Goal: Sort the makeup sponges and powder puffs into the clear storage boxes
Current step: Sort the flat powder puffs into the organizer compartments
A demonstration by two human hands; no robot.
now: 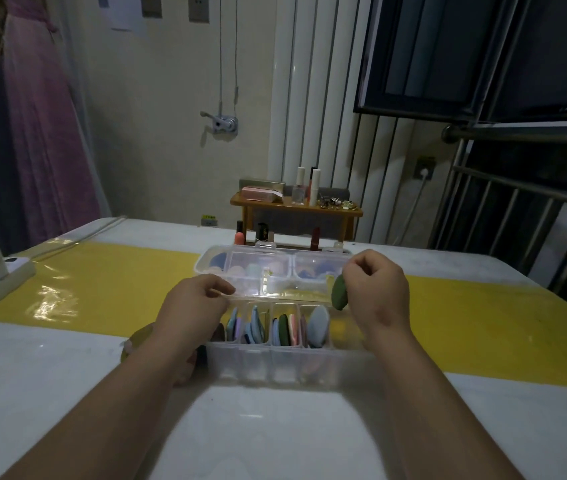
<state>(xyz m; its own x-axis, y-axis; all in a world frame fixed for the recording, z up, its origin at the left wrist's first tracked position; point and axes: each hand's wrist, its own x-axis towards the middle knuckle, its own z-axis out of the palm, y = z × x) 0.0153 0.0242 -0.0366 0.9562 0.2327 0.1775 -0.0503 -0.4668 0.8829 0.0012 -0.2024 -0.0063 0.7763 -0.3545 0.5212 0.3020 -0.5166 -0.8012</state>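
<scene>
Loose puffs [141,336] lie on the surface [67,375] just left of the near box [289,362], partly under the forearm. Left hand [199,301] is curled at that box's far-left rim; can't tell if it pinches it. Slots hold puffs upright; far box [240,268] behind holds sponges. Right hand [375,289] pinches green puff [339,293] by its upper edge, over the near box's right end. The puff looks light, soft, flat and bendy, so an edge pinch should do, slid in edgewise
</scene>
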